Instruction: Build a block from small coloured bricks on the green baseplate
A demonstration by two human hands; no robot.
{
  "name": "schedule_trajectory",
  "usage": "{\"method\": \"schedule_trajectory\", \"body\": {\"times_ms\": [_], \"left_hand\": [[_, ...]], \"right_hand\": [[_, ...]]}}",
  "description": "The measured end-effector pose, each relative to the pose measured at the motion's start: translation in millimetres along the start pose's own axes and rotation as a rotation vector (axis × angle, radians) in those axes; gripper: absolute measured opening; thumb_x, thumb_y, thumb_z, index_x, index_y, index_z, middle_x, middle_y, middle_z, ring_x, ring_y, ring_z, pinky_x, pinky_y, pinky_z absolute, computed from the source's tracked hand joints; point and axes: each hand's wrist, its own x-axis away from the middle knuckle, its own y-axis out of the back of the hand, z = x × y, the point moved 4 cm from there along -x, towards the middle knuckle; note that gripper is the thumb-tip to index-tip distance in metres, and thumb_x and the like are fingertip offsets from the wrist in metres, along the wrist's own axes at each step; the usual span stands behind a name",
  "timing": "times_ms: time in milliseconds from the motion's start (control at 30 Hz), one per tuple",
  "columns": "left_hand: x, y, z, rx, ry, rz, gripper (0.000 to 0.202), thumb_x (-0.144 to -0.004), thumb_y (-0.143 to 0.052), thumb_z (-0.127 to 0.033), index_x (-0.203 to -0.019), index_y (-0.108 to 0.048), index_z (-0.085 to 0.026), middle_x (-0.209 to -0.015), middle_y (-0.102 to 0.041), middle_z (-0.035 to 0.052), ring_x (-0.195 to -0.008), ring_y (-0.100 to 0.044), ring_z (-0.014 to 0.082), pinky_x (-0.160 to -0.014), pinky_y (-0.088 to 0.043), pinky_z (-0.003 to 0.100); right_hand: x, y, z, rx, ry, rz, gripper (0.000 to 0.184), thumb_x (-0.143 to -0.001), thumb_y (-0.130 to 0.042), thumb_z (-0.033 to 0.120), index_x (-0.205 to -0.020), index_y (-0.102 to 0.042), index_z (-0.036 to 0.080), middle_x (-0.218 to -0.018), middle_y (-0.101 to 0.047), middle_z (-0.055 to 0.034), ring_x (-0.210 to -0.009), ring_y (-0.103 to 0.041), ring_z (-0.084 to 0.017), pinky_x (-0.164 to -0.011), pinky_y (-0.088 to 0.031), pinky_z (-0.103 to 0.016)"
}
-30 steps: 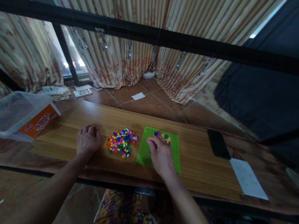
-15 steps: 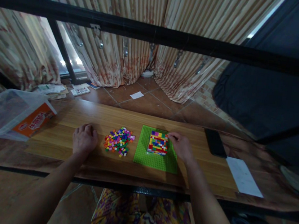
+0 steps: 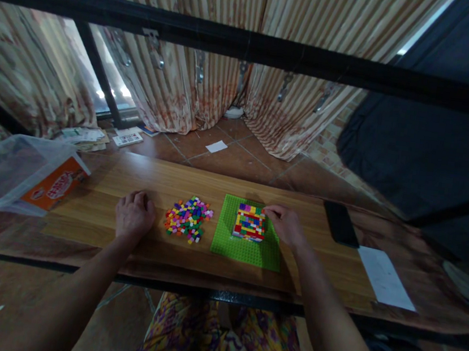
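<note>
A green baseplate [image 3: 246, 248] lies on the wooden table [image 3: 102, 210]. On its far half stands a block of multicoloured small bricks [image 3: 249, 223]. My right hand [image 3: 286, 226] rests at the block's right side, fingers curled and touching its top right corner. A loose pile of small coloured bricks [image 3: 187, 219] lies left of the baseplate. My left hand [image 3: 134, 215] rests on the table left of the pile, fingers curled in a loose fist with nothing seen in it.
A clear plastic box with an orange label [image 3: 21, 175] sits at the table's left end. A black phone [image 3: 340, 224] and a white sheet of paper [image 3: 386, 278] lie to the right. Curtains, a black bar and a tiled floor are beyond.
My right hand moved off the baseplate's middle to the right side of the brick block, uncovering it. My left hand stayed put.
</note>
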Motion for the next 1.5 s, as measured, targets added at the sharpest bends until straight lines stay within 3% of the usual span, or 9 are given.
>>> {"method": "schedule_trajectory", "body": {"times_ms": [533, 700, 833, 967, 1100, 1300, 1500], "left_hand": [[0.3, 1.6, -1.7, 0.022, 0.003, -0.002, 0.041, -0.087, -0.04, -0.031, -0.114, -0.062, -0.01, -0.12, -0.062, 0.0202, -0.113, -0.054, 0.0343, -0.099, -0.04, 0.049], [-0.4, 1.6, -1.7, 0.021, 0.014, 0.006, 0.041, -0.087, -0.04, -0.032, -0.113, -0.063, -0.01, -0.118, -0.063, 0.0205, -0.11, -0.055, 0.0349, -0.099, -0.04, 0.05], [-0.4, 1.6, -1.8, 0.017, 0.024, 0.02, 0.043, -0.087, -0.04, -0.032, -0.115, -0.062, -0.01, -0.12, -0.062, 0.0204, -0.111, -0.054, 0.0344, -0.1, -0.039, 0.049], [0.7, 0.9, -1.8, 0.004, 0.024, 0.025, 0.043, -0.088, -0.038, -0.032, -0.114, -0.062, -0.009, -0.122, -0.062, 0.021, -0.111, -0.054, 0.0352, -0.099, -0.039, 0.049], [1.8, -0.1, -1.6, 0.038, 0.018, 0.019, 0.04, -0.088, -0.04, -0.032, -0.114, -0.062, -0.011, -0.123, -0.061, 0.0198, -0.113, -0.053, 0.0344, -0.099, -0.039, 0.049], [2.2, -1.1, -1.2, 0.034, 0.03, 0.023, 0.041, -0.088, -0.04, -0.031, -0.116, -0.061, -0.01, -0.122, -0.062, 0.0196, -0.113, -0.054, 0.0337, -0.1, -0.039, 0.048], [2.0, -1.9, -1.2, 0.048, 0.038, 0.033, 0.039, -0.088, -0.041, -0.029, -0.114, -0.062, -0.01, -0.123, -0.061, 0.0205, -0.116, -0.052, 0.0347, -0.1, -0.039, 0.049]], "right_hand": [[-3.8, -0.9, -5.0, -0.111, -0.049, 0.081, 0.021, -0.083, -0.06, 0.034, -0.08, -0.075, 0.021, -0.086, -0.077, -0.0047, -0.083, -0.069, -0.02, -0.081, -0.051, -0.033], [9.6, -3.8, -17.8, -0.342, -0.135, -0.044, 0.039, -0.082, -0.058, 0.046, -0.106, -0.072, 0.019, -0.097, -0.076, -0.0076, -0.08, -0.069, -0.019, -0.075, -0.054, -0.033], [23.4, -2.2, -20.8, -0.416, -0.204, -0.204, 0.046, -0.082, -0.055, 0.053, -0.103, -0.072, 0.015, -0.085, -0.075, -0.0084, -0.072, -0.067, -0.019, -0.069, -0.054, -0.033], [34.5, -3.4, 1.5, -0.355, -0.186, -0.237, 0.04, -0.084, -0.056, 0.05, -0.094, -0.073, 0.016, -0.086, -0.074, -0.0082, -0.075, -0.067, -0.021, -0.073, -0.053, -0.034], [43.2, -15.3, 48.8, -0.257, 0.005, -0.195, 0.031, -0.09, -0.053, 0.043, -0.093, -0.073, 0.02, -0.094, -0.074, -0.0065, -0.085, -0.067, -0.02, -0.08, -0.052, -0.033], [48.4, -69.1, 111.4, -0.053, 0.254, 0.1, 0.02, -0.092, -0.052, 0.019, -0.09, -0.072, 0.022, -0.09, -0.07, -0.0039, -0.085, -0.064, -0.016, -0.08, -0.048, -0.028], [33.2, -110.6, 125.3, 0.304, 0.192, 0.256, 0.024, -0.093, -0.048, 0.014, -0.099, -0.071, 0.018, -0.1, -0.069, -0.0089, -0.097, -0.062, -0.02, -0.087, -0.045, -0.028]]}}
